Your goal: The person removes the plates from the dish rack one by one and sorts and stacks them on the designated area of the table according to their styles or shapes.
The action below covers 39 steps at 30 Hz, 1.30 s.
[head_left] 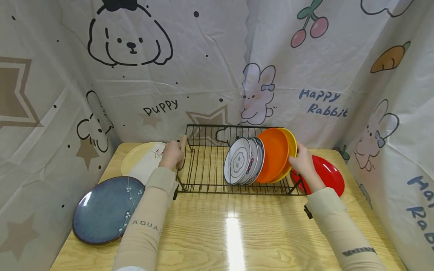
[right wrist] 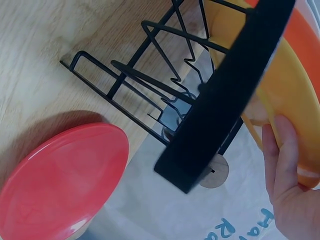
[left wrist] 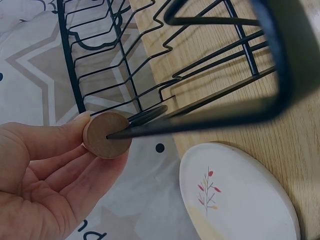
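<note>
A black wire dish rack (head_left: 203, 192) stands on the wooden table. My left hand (head_left: 171, 155) is at its left end; in the left wrist view the thumb and fingers pinch a round wooden handle (left wrist: 107, 135) on the frame. On the right side, my right hand (head_left: 303, 162) holds the edge of a yellow plate (head_left: 293, 148), fingers behind it and thumb in front. The yellow plate stands tilted in the rack, partly hidden behind an orange plate (head_left: 274, 156). Left of these lean several white patterned plates (head_left: 237, 163), stacked close together.
A dark blue plate (head_left: 101, 210) lies at the table's left edge, with a cream and white plate (head_left: 135, 160) behind it. A red plate (head_left: 327, 175) lies to the right of the rack. Printed cloth (head_left: 210, 82) encloses the back and sides.
</note>
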Motion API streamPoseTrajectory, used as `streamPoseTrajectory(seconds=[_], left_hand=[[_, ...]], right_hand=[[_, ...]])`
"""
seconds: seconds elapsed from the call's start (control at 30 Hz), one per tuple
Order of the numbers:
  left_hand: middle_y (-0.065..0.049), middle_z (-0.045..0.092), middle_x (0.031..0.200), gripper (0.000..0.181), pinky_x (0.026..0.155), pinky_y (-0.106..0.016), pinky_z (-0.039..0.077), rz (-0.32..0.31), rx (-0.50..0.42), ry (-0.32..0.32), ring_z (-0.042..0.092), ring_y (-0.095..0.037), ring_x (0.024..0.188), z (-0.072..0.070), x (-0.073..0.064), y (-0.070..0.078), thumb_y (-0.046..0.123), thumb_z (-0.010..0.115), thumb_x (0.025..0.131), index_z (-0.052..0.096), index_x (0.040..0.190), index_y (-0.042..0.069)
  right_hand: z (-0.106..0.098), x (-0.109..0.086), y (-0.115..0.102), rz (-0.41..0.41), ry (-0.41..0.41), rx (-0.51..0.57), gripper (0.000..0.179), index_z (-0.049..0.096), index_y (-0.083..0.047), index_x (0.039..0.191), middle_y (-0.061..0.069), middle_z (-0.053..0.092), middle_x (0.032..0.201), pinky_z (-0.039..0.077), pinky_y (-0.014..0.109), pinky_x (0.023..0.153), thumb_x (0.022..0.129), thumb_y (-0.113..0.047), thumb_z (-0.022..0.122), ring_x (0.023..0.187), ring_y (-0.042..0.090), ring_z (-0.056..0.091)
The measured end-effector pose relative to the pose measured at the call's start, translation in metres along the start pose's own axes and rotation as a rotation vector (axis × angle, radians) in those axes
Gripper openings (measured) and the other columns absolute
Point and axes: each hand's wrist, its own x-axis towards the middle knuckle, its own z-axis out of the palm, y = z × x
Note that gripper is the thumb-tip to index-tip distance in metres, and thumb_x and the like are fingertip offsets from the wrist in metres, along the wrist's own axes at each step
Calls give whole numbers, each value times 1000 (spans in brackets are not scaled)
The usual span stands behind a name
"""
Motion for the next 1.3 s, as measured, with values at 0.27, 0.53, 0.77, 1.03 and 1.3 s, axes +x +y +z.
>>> streamPoseTrajectory(seconds=[0.27, 0.53, 0.77, 1.03, 1.3], left_hand=[[-20, 61, 55, 54, 64, -35, 48, 3, 8, 13, 55, -26, 42, -1, -2, 0, 17, 42, 98, 60, 48, 5], [-21, 61, 57, 55, 62, -36, 48, -6, 0, 1, 56, -28, 44, -2, -4, 1, 18, 40, 99, 59, 49, 4], [-19, 64, 62, 41, 65, -35, 48, -24, 14, -3, 61, -31, 53, -2, -1, 2, 7, 46, 94, 63, 57, 2], [-18, 67, 71, 41, 72, -38, 49, -33, 4, -14, 62, -28, 56, -1, 0, 2, 13, 45, 96, 65, 64, -3], [-18, 67, 72, 41, 78, -41, 48, -26, -20, -17, 62, -28, 55, -2, -1, -1, 10, 46, 95, 63, 59, 0]], right_hand=[[0, 1, -2, 22, -21, -16, 47, 47, 6, 124, 30, 57, 100, 52, 35, 57, 77, 2, 50, 75, 36, 58], [-1, 0, -9, 28, -12, -30, 49, 47, 7, 126, 29, 58, 97, 51, 31, 53, 77, 5, 49, 71, 33, 59], [-2, 1, -10, 35, -2, -23, 50, 46, 8, 128, 29, 58, 95, 49, 28, 51, 78, 6, 49, 67, 30, 58], [-5, 0, -16, 49, 8, -5, 49, 49, 7, 127, 31, 59, 94, 47, 27, 45, 78, 6, 48, 58, 25, 58], [-16, 4, -21, 34, 74, -49, 50, 53, 4, 125, 29, 62, 92, 46, 23, 50, 76, 5, 51, 66, 30, 61]])
